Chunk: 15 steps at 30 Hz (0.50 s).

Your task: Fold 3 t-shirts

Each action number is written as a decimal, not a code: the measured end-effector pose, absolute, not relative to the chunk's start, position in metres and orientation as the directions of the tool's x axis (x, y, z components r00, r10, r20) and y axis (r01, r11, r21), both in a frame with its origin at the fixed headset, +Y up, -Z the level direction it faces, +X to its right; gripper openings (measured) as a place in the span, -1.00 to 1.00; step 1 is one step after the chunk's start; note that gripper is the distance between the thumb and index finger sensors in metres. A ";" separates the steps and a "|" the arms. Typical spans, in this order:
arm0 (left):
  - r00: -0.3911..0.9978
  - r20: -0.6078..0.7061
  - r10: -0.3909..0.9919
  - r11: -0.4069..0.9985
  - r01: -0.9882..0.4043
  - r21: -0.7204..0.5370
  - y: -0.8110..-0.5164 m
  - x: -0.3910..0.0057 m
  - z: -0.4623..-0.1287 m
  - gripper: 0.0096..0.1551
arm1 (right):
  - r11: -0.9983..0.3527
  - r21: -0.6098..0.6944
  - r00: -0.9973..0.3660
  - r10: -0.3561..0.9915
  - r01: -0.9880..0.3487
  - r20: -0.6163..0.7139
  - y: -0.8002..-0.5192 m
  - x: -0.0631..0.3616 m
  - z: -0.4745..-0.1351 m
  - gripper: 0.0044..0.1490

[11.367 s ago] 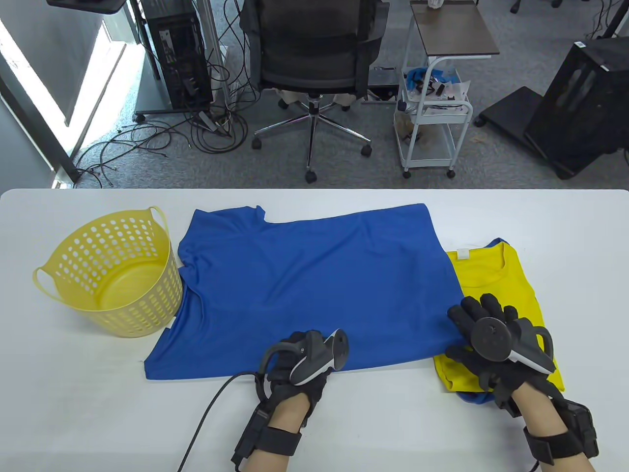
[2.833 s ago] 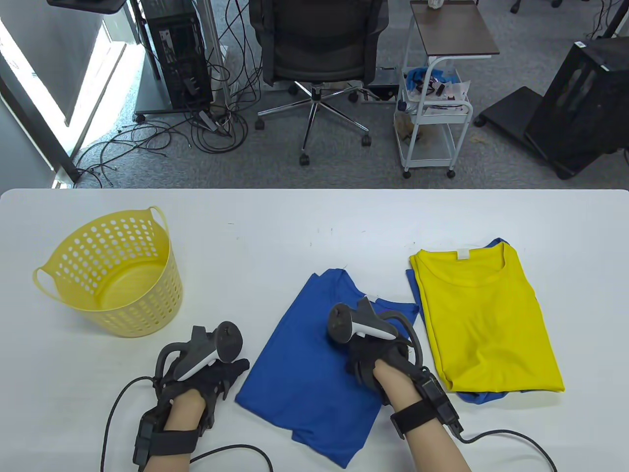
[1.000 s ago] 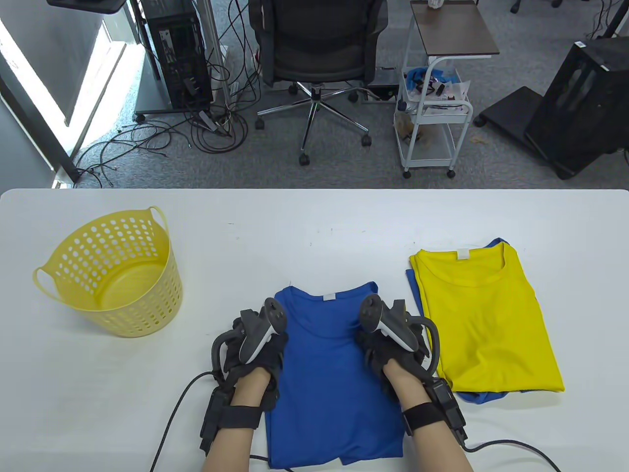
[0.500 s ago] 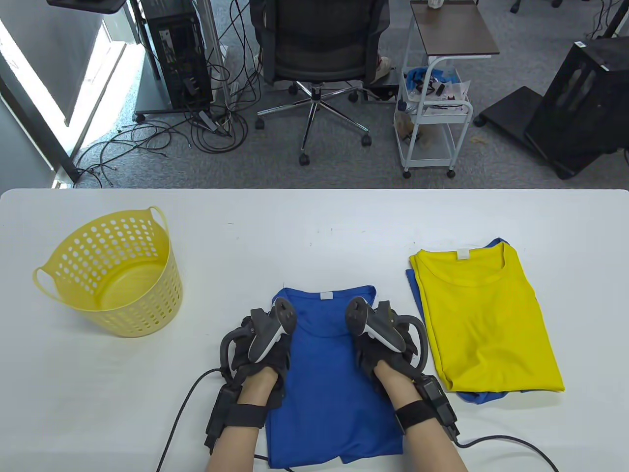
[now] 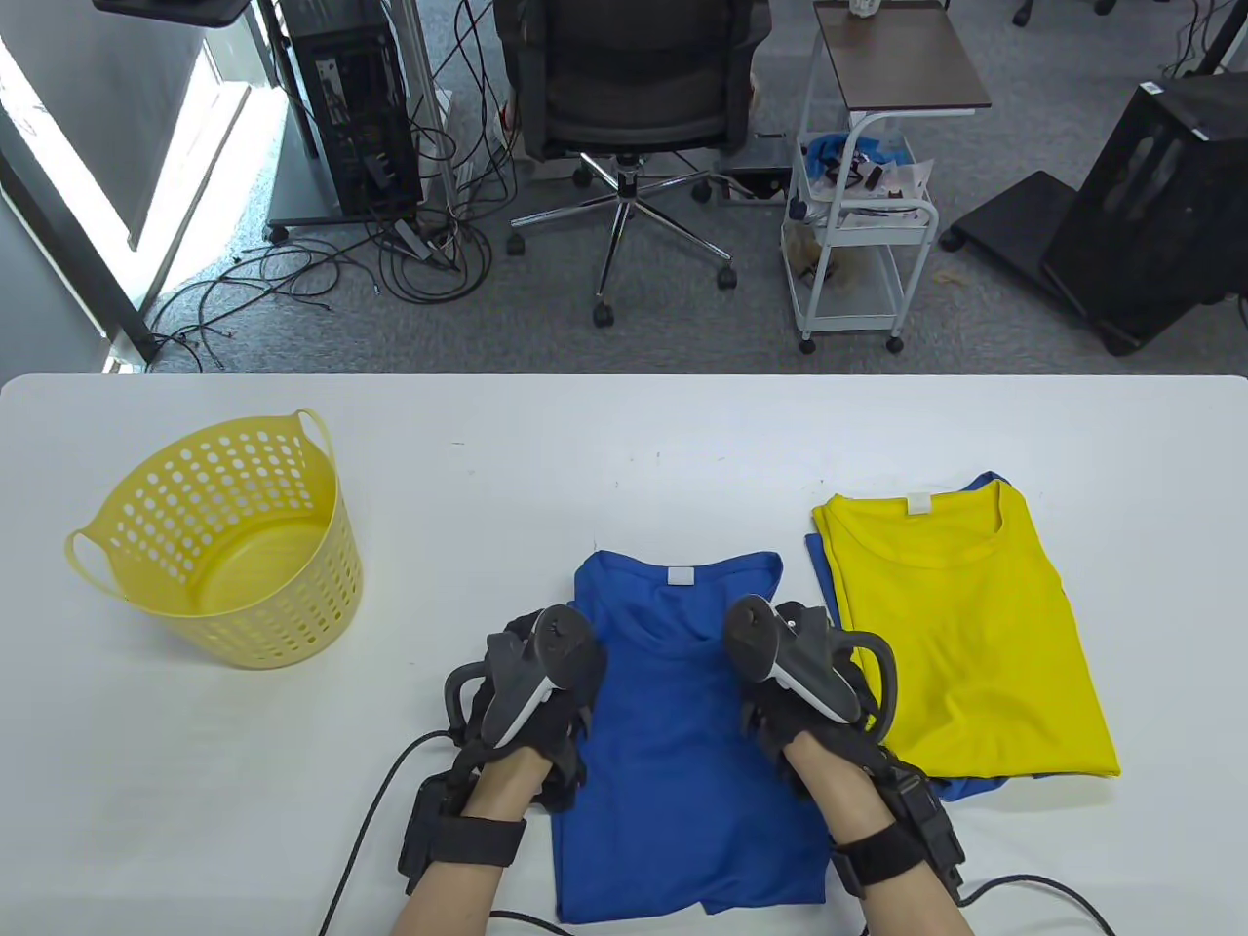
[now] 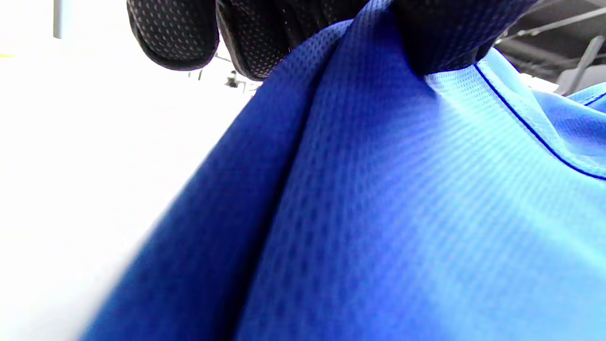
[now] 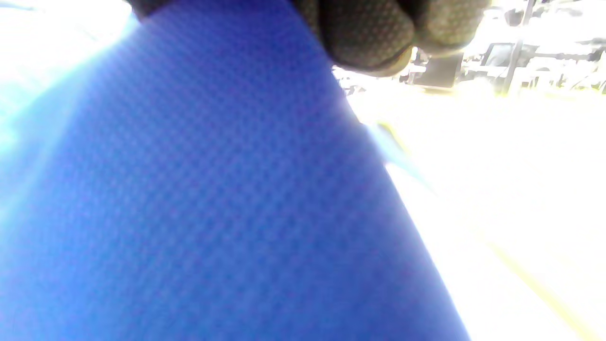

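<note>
A folded blue t-shirt [image 5: 682, 751] lies at the table's near middle, collar and white label pointing away from me. My left hand [image 5: 558, 720] grips its left edge near the shoulder. My right hand [image 5: 778, 717] grips the right edge opposite. In the left wrist view, gloved fingers [image 6: 175, 33] pinch a raised fold of the blue shirt [image 6: 378, 213]. The right wrist view shows fingertips [image 7: 369, 33] curled over the blue fabric [image 7: 189, 213]. To the right, a folded yellow t-shirt [image 5: 965, 634] lies on top of another folded blue t-shirt [image 5: 991, 482], of which only the edges show.
A yellow perforated basket [image 5: 107, 575] stands on the left of the white table [image 5: 624, 429], with nothing inside. Glove cables [image 5: 370, 819] trail over the near edge. Beyond the table are an office chair [image 5: 624, 88], a white cart [image 5: 863, 224] and floor cables.
Both hands have carried the folded blue shirt a little to the right, toward the yellow shirt. They grip its two side edges throughout. The stack and basket have not moved.
</note>
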State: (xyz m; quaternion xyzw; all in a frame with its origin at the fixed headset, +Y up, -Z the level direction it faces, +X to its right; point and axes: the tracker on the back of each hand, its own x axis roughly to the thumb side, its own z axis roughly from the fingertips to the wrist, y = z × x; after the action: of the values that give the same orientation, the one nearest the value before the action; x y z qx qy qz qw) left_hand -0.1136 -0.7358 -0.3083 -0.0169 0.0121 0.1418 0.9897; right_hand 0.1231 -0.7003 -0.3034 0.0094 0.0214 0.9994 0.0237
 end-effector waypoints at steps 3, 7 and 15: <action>0.936 0.016 0.353 0.936 -0.353 -0.014 -0.724 -0.092 -0.299 -0.47 | -0.998 -0.001 -0.997 0.059 -0.059 -0.040 -0.673 0.153 -0.285 -0.44; 0.903 0.051 0.427 0.904 -0.428 -0.002 -0.709 -0.062 -0.288 -0.47 | -0.998 -0.038 -0.991 0.054 -0.050 -0.120 -0.650 0.193 -0.267 -0.44; 0.854 0.087 0.513 0.858 -0.509 -0.065 -0.695 0.009 -0.277 -0.47 | -0.997 -0.059 -0.968 0.068 -0.055 -0.242 -0.619 0.263 -0.246 -0.44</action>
State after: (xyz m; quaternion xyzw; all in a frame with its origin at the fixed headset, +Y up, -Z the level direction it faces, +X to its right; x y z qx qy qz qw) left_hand 0.0089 -0.6947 -0.2771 -0.0198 -0.0508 0.2656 0.9626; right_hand 0.2631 -0.6188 -0.2460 -0.1226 -0.0258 0.9916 0.0309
